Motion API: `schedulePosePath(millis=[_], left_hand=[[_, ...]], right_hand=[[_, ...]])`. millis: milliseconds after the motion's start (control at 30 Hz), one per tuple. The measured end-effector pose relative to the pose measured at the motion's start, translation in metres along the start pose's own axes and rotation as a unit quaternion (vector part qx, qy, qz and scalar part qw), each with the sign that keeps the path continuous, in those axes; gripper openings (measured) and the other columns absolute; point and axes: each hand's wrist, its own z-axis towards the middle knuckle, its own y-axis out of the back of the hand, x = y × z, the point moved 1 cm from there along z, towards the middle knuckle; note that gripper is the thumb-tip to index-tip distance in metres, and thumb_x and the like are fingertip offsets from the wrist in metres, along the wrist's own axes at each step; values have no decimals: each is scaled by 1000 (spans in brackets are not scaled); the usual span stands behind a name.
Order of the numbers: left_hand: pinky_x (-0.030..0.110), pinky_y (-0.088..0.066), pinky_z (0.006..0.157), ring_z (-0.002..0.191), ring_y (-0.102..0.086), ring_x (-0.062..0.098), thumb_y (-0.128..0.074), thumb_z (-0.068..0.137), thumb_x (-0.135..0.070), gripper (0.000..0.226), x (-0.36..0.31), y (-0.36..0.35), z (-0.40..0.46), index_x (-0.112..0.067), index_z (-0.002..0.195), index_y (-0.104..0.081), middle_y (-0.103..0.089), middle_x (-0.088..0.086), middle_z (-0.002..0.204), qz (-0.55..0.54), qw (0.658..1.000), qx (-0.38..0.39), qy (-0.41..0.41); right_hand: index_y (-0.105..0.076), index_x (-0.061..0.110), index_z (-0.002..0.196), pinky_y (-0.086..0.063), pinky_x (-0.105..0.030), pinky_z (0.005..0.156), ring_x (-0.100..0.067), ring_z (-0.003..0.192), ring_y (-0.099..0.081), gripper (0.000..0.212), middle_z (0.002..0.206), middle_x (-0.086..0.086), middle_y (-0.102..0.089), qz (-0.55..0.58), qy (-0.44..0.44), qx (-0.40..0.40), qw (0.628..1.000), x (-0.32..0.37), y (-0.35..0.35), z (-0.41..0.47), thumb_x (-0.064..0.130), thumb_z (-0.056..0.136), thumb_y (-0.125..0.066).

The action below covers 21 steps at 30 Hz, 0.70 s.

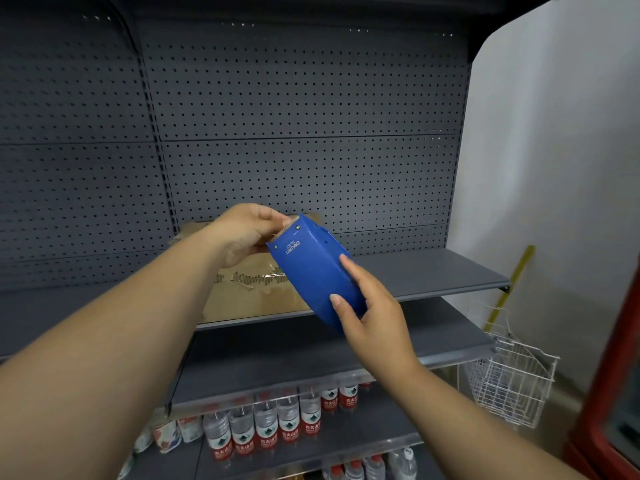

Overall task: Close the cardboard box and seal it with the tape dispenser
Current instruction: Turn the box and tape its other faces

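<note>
A brown cardboard box [242, 292] with torn tape marks on its front stands on a grey shelf [433, 275], mostly behind my arms. In front of it I hold a blue tape dispenser [311, 268] in the air, tilted. My right hand [367, 313] grips its lower body, fingers wrapped over the blue shell. At the dispenser's upper cutter end my left hand [246, 233] pinches something; the fingers hide whether it is the tape's end. The box's top flaps are largely hidden.
Dark pegboard [304, 116] backs the shelves. Lower shelves carry several water bottles [287, 424] with red labels. A white wire basket [509, 379] hangs at the right, beside a yellow pole [512, 282] and a red cabinet edge [602, 393].
</note>
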Motion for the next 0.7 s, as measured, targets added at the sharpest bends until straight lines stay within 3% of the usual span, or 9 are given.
schedulePosePath(millis=[67,133,267,467,567,700], left_hand=[[15,-48,51,49,-54,4,-61,88,-14,11,3,-5,14,-12,79,-65,-62,-7,56,22,999,-5,-25],[12,-47,50,46,-53,0,-63,87,-14,13,3,-9,30,-13,74,-65,-62,-10,53,59,997,-6,-48],[17,-47,64,59,-57,0,-65,86,-18,14,6,-16,61,-17,72,-66,-66,-16,61,143,986,12,-82],[22,-42,70,74,-56,9,-64,87,-14,10,12,-30,103,-6,85,-69,-66,3,86,233,965,10,-121],[24,-43,73,71,-56,10,-65,86,-14,8,16,-35,122,-10,79,-66,-66,5,83,224,966,3,-132],[16,-41,63,65,-54,1,-66,85,-12,8,21,-38,140,-11,78,-64,-64,2,79,189,970,-7,-149]], right_hand=[[-38,28,138,-42,-18,84,-11,103,-56,59,109,9,-58,17,-56,2,998,-5,-7,5,26,86,-64],[-39,33,133,-43,-16,74,-6,88,-57,58,92,13,-56,41,-111,-3,993,-10,-16,12,34,82,-67],[-52,20,123,-45,-17,74,-7,93,-59,48,105,7,-63,67,-194,-41,978,-25,-34,29,40,82,-66],[-60,14,84,-41,-11,52,-3,70,-57,26,83,4,-65,78,-219,-61,971,-44,-55,50,40,83,-64],[-58,13,77,-42,-21,55,-10,68,-57,29,78,0,-65,85,-229,-89,965,-51,-60,61,40,83,-64],[-60,5,78,-49,-35,65,-25,75,-63,36,80,-9,-67,103,-246,-121,956,-61,-63,70,41,82,-65]])
